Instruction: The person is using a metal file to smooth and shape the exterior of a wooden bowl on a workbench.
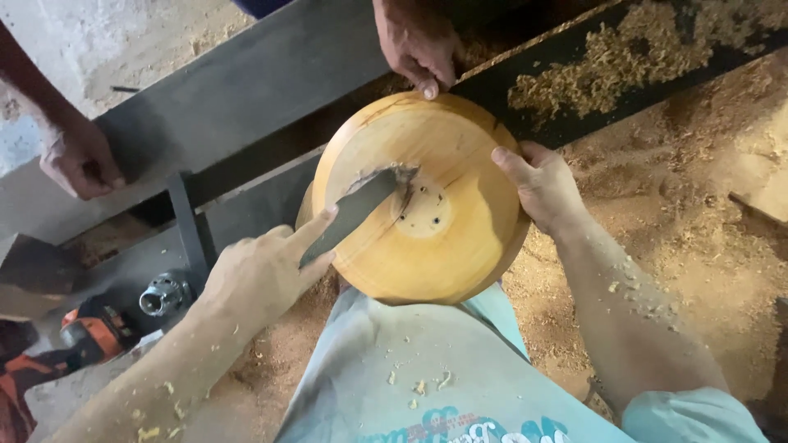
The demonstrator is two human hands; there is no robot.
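Wooden disc (427, 205): round, pale turned blank, tilted on edge against the dark lathe bed (246, 90), above the person's lap.
Left hand (263, 275): closed around a flat grey blade (357, 209), forefinger laid along it; the tip sits in a torn gouge beside the disc's centre.
Right hand (542, 184): grips the disc's right rim, fingers narrow.
Co-worker's hand (419, 41): fingertips on the top rim.
Surroundings: sawdust (673, 213); orange power drill (98, 328).
Risk: the blade could slip toward the steadying fingers if the disc rocks.
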